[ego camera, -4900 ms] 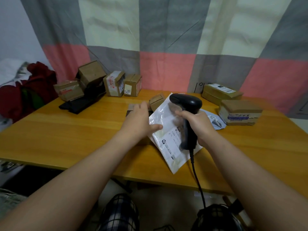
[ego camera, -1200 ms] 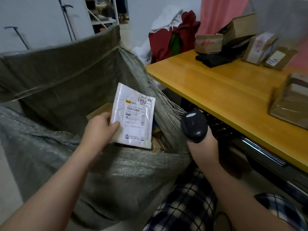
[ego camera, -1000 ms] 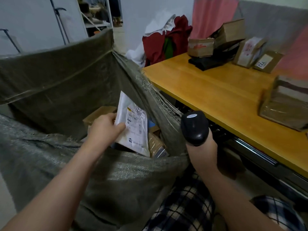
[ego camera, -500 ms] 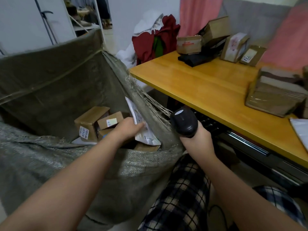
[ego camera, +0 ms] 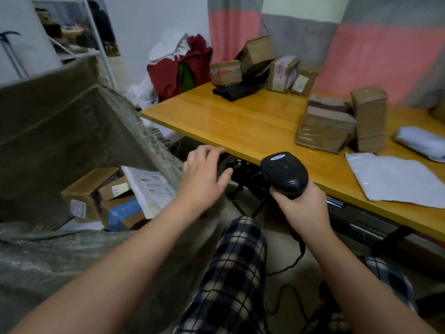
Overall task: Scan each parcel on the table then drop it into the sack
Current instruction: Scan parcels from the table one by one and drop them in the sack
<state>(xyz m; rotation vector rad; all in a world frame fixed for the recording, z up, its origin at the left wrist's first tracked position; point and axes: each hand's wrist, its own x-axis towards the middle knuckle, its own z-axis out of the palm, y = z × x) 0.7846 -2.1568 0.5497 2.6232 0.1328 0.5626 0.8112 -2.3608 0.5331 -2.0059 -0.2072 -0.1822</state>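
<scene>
Over on the left, big grey-green sack (ego camera: pixel 72 131) gaping open with a white mailer (ego camera: pixel 150 189) lying label-up inside, leaning on the brown boxes (ego camera: pixel 96 189) already in there. Moving right, left hand (ego camera: pixel 204 177) empty with fingers spread loose, hovering just past the sack's near rim and just short of the table (ego camera: pixel 240 126) edge; right hand (ego camera: pixel 303 206) wrapped tight around the handle of a black scanner (ego camera: pixel 285 174), held below the table's near edge. Further right on the tabletop, taped brown parcels (ego camera: pixel 327 126) standing together, a flat white mailer (ego camera: pixel 395 179) near the front edge, more boxes (ego camera: pixel 255 61) stacked at the far end by the curtain.
</scene>
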